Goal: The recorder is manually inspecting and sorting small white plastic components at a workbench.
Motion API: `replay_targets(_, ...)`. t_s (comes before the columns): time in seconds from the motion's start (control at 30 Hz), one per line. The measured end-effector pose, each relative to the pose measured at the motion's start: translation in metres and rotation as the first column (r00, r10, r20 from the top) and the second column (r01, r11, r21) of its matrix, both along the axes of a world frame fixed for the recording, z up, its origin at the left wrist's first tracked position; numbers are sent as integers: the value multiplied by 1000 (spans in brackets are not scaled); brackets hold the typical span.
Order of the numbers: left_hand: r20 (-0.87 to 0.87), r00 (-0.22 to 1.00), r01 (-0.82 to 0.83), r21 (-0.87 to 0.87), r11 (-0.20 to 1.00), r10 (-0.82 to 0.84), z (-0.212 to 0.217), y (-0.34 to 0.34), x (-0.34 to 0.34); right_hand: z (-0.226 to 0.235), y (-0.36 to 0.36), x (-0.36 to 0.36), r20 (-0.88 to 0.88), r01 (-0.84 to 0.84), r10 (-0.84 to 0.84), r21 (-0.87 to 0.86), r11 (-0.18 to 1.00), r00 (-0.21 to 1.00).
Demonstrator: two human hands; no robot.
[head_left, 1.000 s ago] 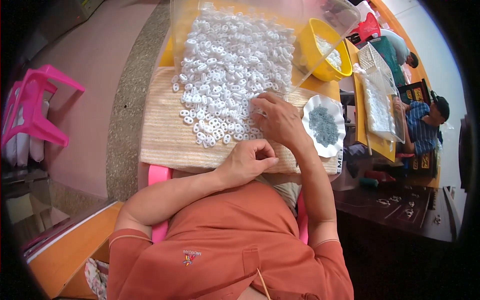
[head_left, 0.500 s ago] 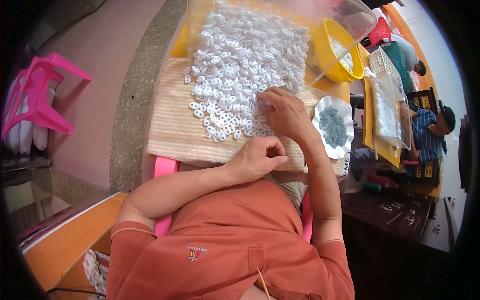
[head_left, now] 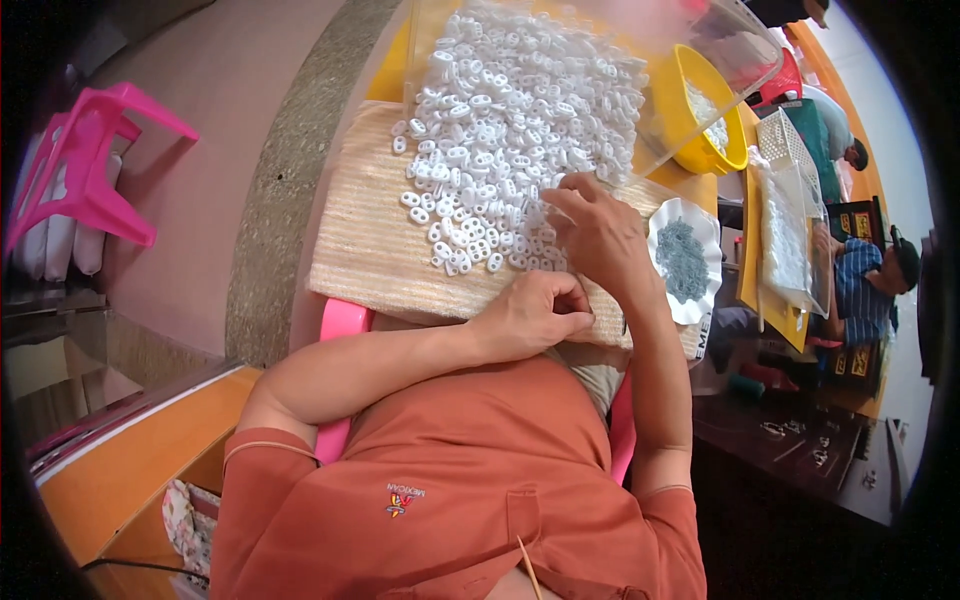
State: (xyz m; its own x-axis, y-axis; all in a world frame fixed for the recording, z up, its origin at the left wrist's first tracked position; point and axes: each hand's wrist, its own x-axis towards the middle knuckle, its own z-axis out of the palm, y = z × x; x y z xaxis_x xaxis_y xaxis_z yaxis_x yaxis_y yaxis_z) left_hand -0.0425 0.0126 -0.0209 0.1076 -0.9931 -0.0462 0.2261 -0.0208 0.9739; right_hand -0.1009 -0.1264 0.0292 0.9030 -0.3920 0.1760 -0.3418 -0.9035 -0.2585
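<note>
My right hand (head_left: 600,235) is picking in the pile of little white rings (head_left: 510,130) on the woven mat (head_left: 370,250) — fingers together, maybe pinching one, I can't tell. My left hand (head_left: 530,315), at six o'clock, is curled shut. Next comes a careful pinch — just one ring.

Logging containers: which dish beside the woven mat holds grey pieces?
The white scalloped dish, just right of the right hand; the yellow bowl farther back holds white pieces.

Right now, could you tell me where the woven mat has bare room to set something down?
The woven mat is bare along its left side, left of the white pieces, down to its near edge by the left hand. It is crowded under the right hand.
</note>
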Motion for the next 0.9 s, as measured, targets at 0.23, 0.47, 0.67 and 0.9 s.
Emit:
replay_targets(0.23,353,936,68,-134,989,-17,-8,6,-8,39,45,33,-100,-394,413,166,904,905)
replay_targets(0.47,412,909,-1,-130,991,55,-59,-3,-28,17,60,74,-285,-644,653,136,753,702)
replay_targets(0.67,466,885,20,-63,998,12,-49,1,-24,8,63,72,-348,-644,608,18,765,713)
replay_targets(0.9,479,878,25,-63,998,8,-39,1,-20,12,60,71,-309,-652,638,70,755,705)
